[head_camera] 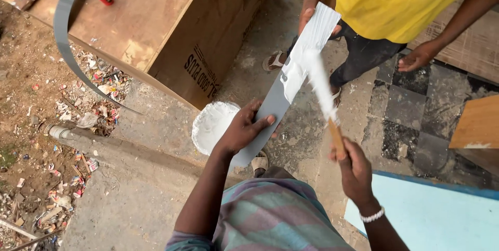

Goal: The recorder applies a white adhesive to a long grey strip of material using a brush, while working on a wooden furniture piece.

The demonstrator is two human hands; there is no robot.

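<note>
Near: our right hand point(356, 170) is closed on the brush handle point(337, 137). Our left hand point(243, 129) pinches the grey strip point(270, 113) w/ thumb on top. Strip looks thin, light, bendy; wet white coat prob. slippery, so we grip bare grey. Far end: co-worker's hand point(313, 2) supports it.

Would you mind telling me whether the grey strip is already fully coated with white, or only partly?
Partly coated: the grey strip is white at the far end, while the part under the left hand remains bare grey.
</note>
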